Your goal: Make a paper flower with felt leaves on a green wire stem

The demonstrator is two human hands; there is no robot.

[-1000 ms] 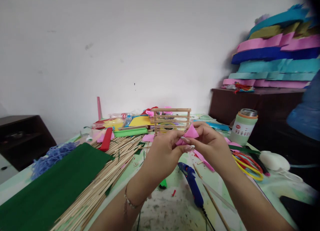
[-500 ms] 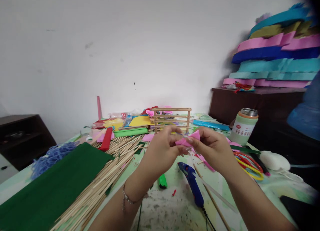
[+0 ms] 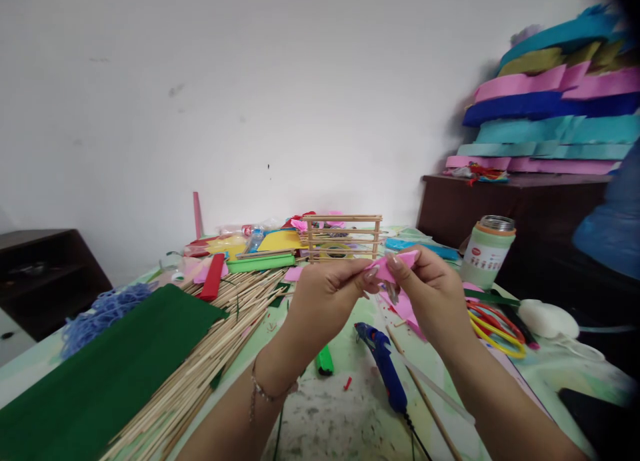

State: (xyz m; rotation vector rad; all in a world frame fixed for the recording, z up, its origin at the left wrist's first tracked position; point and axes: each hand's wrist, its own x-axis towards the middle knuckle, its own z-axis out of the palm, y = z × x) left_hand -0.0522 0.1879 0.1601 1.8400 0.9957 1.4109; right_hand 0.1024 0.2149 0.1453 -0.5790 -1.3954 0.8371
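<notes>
A small piece of pink paper (image 3: 385, 272) is held up over the table between my two hands. My left hand (image 3: 327, 298) pinches its left edge between thumb and fingers. On the other side, my right hand (image 3: 430, 288) grips it, thumb in front and fingers behind. Below them a blue glue gun (image 3: 384, 368) lies on the table, its cord running toward me. More pink paper (image 3: 404, 308) lies beneath my right hand. Behind my hands stands a small rack of wooden sticks (image 3: 345, 217).
Many thin wooden sticks (image 3: 200, 368) lie at left beside dark green paper (image 3: 95, 374) and blue yarn (image 3: 107, 314). A green jar (image 3: 487, 251), coloured cords (image 3: 500, 331) and a white mouse-shaped object (image 3: 549, 319) are on the right. A green marker-like piece (image 3: 325, 361) lies near centre.
My left fingers have closed into a flatter pinch at the pink paper's left edge. My right hand and the paper have shifted slightly right and up.
</notes>
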